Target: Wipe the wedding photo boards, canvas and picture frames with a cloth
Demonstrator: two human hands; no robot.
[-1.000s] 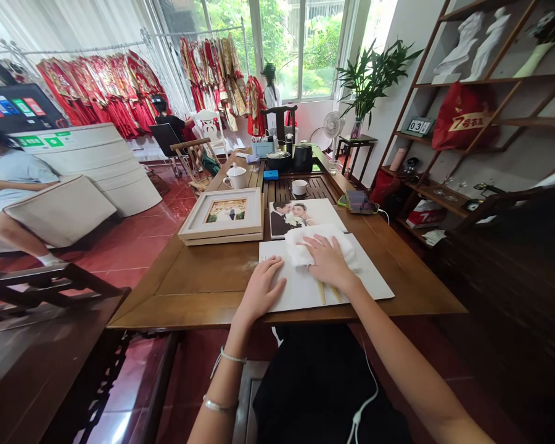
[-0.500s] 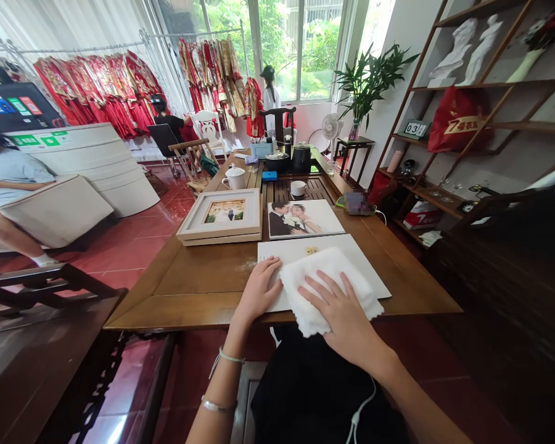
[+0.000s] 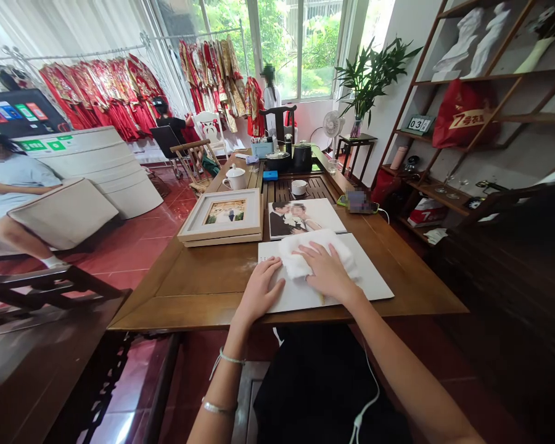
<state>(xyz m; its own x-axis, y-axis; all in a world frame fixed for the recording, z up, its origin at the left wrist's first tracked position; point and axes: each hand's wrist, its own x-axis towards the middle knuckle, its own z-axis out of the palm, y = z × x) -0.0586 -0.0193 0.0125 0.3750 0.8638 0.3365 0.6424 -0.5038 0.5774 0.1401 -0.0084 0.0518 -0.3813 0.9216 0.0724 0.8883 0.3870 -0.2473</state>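
A white panel [image 3: 370, 283] lies flat at the near edge of the wooden table. My left hand [image 3: 263, 287] rests open on the panel's left side, fingers stretched forward. My right hand [image 3: 326, 268] grips a fluffy white towel [image 3: 289, 253], bunched under the palm and fingers, and presses it on the upper part of the panel. A small yellowish mark [image 3: 322, 298] shows on the panel below the right wrist. Just beyond lies a wedding photo print [image 3: 321, 216] of a couple, its lower edge partly covered by the towel.
Stacked wooden picture frames [image 3: 222, 216] lie to the left, with a lidded white mug [image 3: 235, 179] behind. A white cup [image 3: 298, 187] stands on the tea tray, and a phone [image 3: 358, 202] with a cable is at the right. Another person [image 3: 18, 179] sits far left.
My right hand has slid the towel forward and left over the panel, leaving the panel's near right part uncovered. The towel looks more bunched. My left hand has stayed in place.
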